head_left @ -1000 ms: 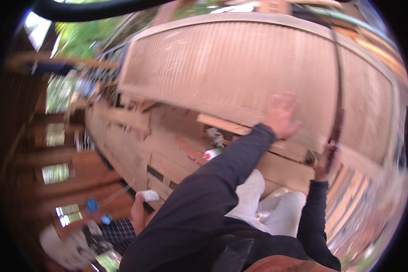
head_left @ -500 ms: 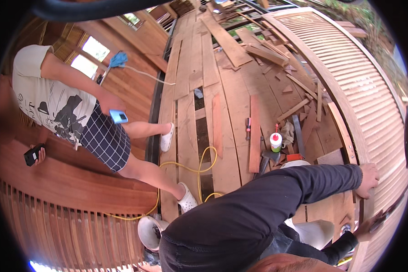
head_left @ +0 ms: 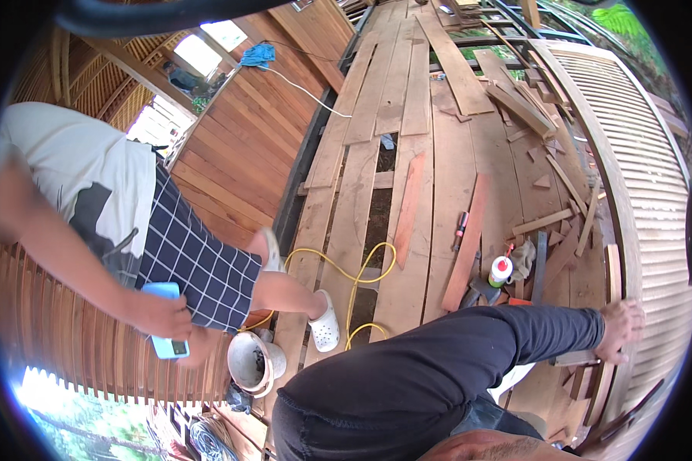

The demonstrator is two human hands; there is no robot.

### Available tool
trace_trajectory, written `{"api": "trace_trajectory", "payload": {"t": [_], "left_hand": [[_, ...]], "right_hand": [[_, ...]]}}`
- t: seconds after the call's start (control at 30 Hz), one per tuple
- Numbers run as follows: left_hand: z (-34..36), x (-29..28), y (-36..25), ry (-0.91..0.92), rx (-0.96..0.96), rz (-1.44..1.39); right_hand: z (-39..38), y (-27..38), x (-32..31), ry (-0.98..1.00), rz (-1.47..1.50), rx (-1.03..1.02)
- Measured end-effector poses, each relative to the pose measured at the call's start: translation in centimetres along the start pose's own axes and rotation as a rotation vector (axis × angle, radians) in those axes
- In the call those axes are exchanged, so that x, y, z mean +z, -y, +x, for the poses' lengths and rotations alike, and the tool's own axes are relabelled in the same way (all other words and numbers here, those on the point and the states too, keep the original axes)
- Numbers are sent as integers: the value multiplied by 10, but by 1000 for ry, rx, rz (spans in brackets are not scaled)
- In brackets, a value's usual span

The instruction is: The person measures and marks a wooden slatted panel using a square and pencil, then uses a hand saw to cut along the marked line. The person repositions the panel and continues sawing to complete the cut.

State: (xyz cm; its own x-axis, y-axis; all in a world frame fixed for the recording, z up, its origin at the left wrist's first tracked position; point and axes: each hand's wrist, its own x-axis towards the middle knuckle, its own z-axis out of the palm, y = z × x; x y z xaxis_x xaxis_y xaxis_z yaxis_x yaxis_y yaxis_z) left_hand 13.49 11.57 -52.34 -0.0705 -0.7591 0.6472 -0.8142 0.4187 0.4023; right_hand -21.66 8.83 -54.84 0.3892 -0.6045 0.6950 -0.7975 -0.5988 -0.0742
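From the lower edge my left arm, in a dark sleeve, reaches out to the right. My left hand (head_left: 621, 330) rests flat by the wooden edge rail (head_left: 615, 184) of a pale slatted panel (head_left: 623, 115), fingers apart and nothing held. A dark, narrow object (head_left: 637, 413) lies across the panel's near part, its kind unclear. My right hand is out of sight. Closest to my sleeve stand a white bottle with a red cap (head_left: 500, 270) and a dark metal tool head (head_left: 484, 292), partly hidden by the sleeve. Beside them lie a grey cloth (head_left: 522, 260) and a reddish board (head_left: 466, 246).
At left a person in checked shorts (head_left: 200, 250) and white clogs holds a light-blue phone (head_left: 165, 319). A white bucket (head_left: 255, 361) stands close to my shoulder. A yellow cord (head_left: 354, 288) crosses floorboards with open gaps (head_left: 380, 200). Wood offcuts (head_left: 546, 219) lie scattered at right.
The view has swung left. The other person has stepped nearer, the phone now lower. My right hand, visible before at the panel with a dark object, has left the view. My left hand stays by the rail.
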Motion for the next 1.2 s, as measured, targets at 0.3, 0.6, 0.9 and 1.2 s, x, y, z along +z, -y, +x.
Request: {"api": "trace_trajectory", "payload": {"t": [0.3,0.6,0.9,1.2], "left_hand": [[3,-11,-2,4,-8,-92],[3,-14,-7,16,-33,-103],[3,-26,-13,-11,-16,-88],[5,-27,-17,-17,1,-47]], "right_hand": [[14,36,-15,24,-339,-260],[26,66,-16,37,-198,-37],[22,57,-6,175,2,231],[28,51,-3,299,56,265]]}}
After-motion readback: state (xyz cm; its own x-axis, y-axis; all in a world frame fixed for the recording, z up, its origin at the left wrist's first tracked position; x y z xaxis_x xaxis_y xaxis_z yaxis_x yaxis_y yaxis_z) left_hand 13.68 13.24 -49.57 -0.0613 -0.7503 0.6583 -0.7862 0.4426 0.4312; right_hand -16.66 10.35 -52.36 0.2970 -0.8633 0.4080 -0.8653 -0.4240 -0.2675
